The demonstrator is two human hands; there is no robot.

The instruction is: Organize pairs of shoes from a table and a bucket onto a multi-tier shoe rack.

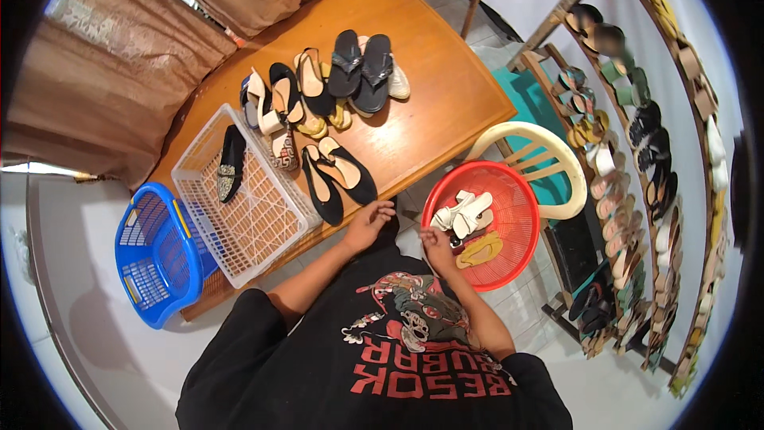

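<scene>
My left hand is at the near edge of the wooden table, fingers loosely apart and nothing in them. Just beyond it on the tabletop lies a pair of black slingback flats. My right hand hovers by the left rim of a red plastic basket, its fingers loosely bent and holding nothing. Inside that basket are white sandals and a yellow sandal. Farther back on the table, black slippers rest on other footwear, beside a row of black, white and patterned shoes.
A white crate holding a black embellished shoe stands on the table's left part. Left of it is a blue basket. A cream plastic chair is behind the red basket. Wooden racks full of sandals line the right.
</scene>
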